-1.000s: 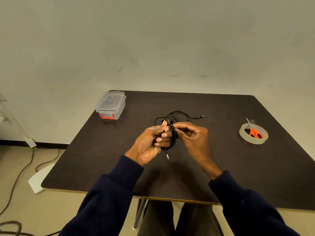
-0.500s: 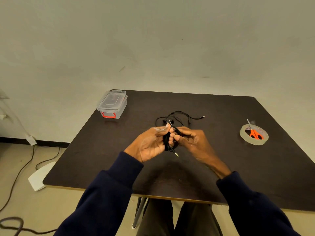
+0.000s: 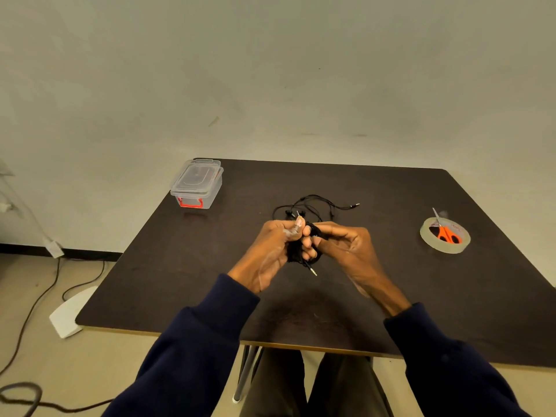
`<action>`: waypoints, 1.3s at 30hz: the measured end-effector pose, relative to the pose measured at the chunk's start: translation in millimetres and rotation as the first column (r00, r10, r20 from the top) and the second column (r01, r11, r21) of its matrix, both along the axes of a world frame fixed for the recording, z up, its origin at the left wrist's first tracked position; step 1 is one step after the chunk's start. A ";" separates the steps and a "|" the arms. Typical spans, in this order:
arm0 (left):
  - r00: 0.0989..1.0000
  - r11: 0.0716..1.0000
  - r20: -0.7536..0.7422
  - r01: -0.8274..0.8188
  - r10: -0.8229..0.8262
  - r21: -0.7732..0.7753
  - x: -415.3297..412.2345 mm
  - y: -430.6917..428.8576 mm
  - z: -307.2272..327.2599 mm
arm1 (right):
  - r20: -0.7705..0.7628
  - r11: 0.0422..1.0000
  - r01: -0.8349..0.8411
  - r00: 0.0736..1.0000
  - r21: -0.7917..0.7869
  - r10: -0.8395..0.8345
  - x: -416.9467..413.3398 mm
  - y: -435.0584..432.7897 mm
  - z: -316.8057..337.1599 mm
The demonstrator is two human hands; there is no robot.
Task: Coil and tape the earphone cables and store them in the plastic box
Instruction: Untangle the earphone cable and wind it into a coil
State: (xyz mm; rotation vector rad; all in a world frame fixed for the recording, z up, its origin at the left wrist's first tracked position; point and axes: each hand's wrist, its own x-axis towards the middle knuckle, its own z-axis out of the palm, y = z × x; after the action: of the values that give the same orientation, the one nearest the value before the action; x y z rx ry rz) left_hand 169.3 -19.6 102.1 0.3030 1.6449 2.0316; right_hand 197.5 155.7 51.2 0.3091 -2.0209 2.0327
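Note:
Above the middle of the dark table [image 3: 186, 266] my left hand [image 3: 267, 254] and my right hand [image 3: 346, 251] together grip a coiled black earphone cable [image 3: 296, 254]. Its silver jack plug [image 3: 313, 269] sticks out below my fingers. A strip of clear tape seems to cling to my left thumb; I cannot tell for sure. Behind my hands a second black earphone cable [image 3: 319, 203] lies loose and tangled on the table. A clear plastic box [image 3: 197, 183] with a lid and a red latch stands at the far left corner.
A roll of clear tape [image 3: 445, 240] lies at the right side of the table with orange-handled scissors [image 3: 446, 233] resting across it. Cables and a white base lie on the floor [image 3: 69, 311] to the left.
My hands have closed tighter round the coil and shifted slightly. The jack plug now points down and to the right instead of straight down.

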 end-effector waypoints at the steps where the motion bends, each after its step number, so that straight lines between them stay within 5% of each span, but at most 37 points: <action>1: 1.000 1.000 0.029 -0.004 0.004 0.025 1.1 1.4 0.5 | 0.001 0.999 0.032 0.999 -0.014 -0.032 0.8 -1.8 0.3; 8: 0.990 0.996 0.132 -0.058 0.049 0.069 5.4 8.5 -1.0 | 0.073 0.993 0.082 0.993 0.090 -0.088 1.3 -1.5 6.9; 13: 0.953 0.949 -0.288 -0.175 0.096 -0.262 0.2 6.9 -9.4 | 0.088 0.992 0.003 0.996 0.123 -0.013 2.3 4.2 15.8; 19: 0.998 0.998 -0.005 -0.062 0.062 -0.019 0.9 7.0 -10.5 | 0.175 0.988 -0.119 0.975 -0.097 0.135 3.9 13.9 14.6; 23: 0.999 1.000 0.047 0.019 -0.018 -0.015 3.2 3.9 -3.6 | 0.211 0.956 -0.162 0.953 -0.246 0.216 5.6 21.2 13.6; 35: 0.988 0.996 0.125 0.085 -0.086 0.018 -1.2 -0.1 6.6 | 0.203 0.952 -0.207 0.946 -0.227 0.254 4.4 22.0 20.5; 39: 0.978 0.994 0.175 0.106 -0.109 0.028 -3.1 -1.9 4.3 | 0.174 0.985 -0.169 0.969 -0.046 0.174 0.4 32.4 24.2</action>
State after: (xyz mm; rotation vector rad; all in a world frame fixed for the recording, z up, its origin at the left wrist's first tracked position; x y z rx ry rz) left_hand 166.2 -21.5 106.4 0.2074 1.4710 1.9350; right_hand 197.9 188.1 75.3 0.3170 -2.1294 2.2674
